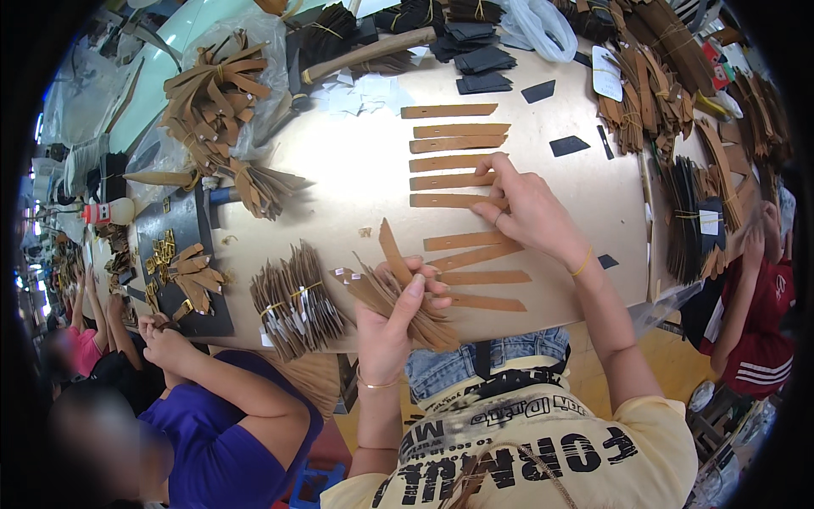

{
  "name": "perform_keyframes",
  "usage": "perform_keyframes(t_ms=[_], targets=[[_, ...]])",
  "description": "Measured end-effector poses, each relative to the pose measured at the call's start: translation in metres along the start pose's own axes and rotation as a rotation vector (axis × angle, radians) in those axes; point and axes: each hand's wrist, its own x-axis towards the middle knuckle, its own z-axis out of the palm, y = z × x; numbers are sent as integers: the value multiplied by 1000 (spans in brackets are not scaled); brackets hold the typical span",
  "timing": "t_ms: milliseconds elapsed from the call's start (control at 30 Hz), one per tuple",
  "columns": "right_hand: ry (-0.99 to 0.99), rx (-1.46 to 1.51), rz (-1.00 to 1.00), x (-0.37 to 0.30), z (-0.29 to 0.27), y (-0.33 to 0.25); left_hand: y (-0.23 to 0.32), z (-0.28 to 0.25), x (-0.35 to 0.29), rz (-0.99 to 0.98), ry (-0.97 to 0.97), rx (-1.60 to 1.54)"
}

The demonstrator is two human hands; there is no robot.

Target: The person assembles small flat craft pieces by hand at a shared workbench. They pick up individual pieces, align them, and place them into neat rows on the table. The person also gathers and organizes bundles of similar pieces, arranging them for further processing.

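Note:
My left hand (392, 321) is closed around a fanned bundle of brown leather strips (366, 293), held low over the table's near edge. One strip sticks up above the rest. Farther right, my right hand (536, 210) reaches over a column of flat leather strips (445, 181) laid side by side. Its thumb and index finger are apart, touching the right ends of strips there. A second group of strips (479, 277) lies below that hand, one of them slanted. Part of this group is hidden behind my left fingers.
A banded stack of strips (297, 301) stands left of my left hand. Black pieces (568, 146), a hammer (369, 55) and strip bundles (212, 102) lie around the table (339, 161). A co-worker in purple (229, 416) sits close at left; another in red (750, 314) is at right.

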Motion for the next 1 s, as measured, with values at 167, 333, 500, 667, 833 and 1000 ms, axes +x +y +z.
perform_keyframes(t_ms=[167,333,500,667,833,1000], targets=[[79,-136,25,-6,-11,-2,-2,11,3,-78,-19,49],[382,-240,-43,-36,-21,-8,-2,17,8,-142,-86,46],[167,599,273,-49,-19,-18,-6,19,12,-241,-225,61],[-97,789,149,-49,-3,-29,-9,18,9,-304,-299,158],[27,829,178,-48,3,-29,-9,13,4,-275,-192,147],[100,869,211,-51,3,-26,-9,10,4,-342,-185,147]])
